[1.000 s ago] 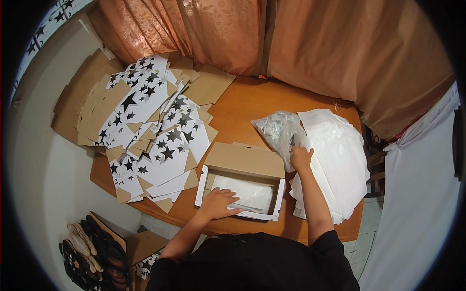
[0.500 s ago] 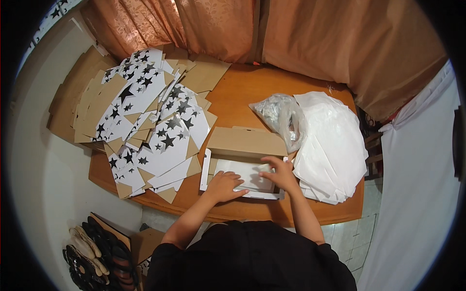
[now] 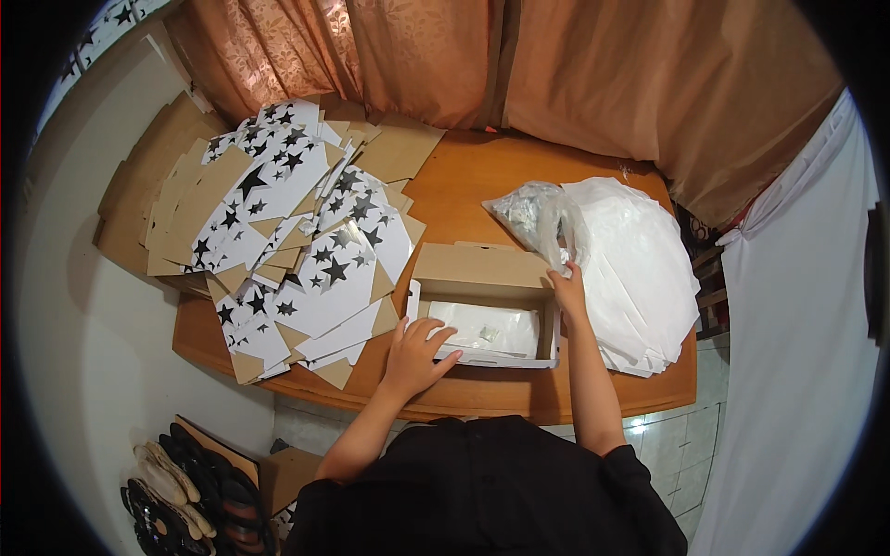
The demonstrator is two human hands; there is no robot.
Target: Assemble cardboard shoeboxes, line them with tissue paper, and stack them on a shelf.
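In front of me stands a cardboard box, its brown lid raised at the back. Folded white paper lies inside, with a small pale sachet on top. My left hand rests at the box's left front corner, its fingers apart and reaching over the edge. At the right rear corner my right hand pinches the end of the lid. Just beyond that hand is a clear plastic bag of small silvery packets.
A stack of white paper sheets covers the right side of the wooden table. Flattened boxes with black stars are heaped at the left. Curtains hang behind. Shoes are at the lower left.
My right hand has moved from over the box to the lid's right end, and the sachet now shows on the paper. My left hand has drawn back to the left front corner.
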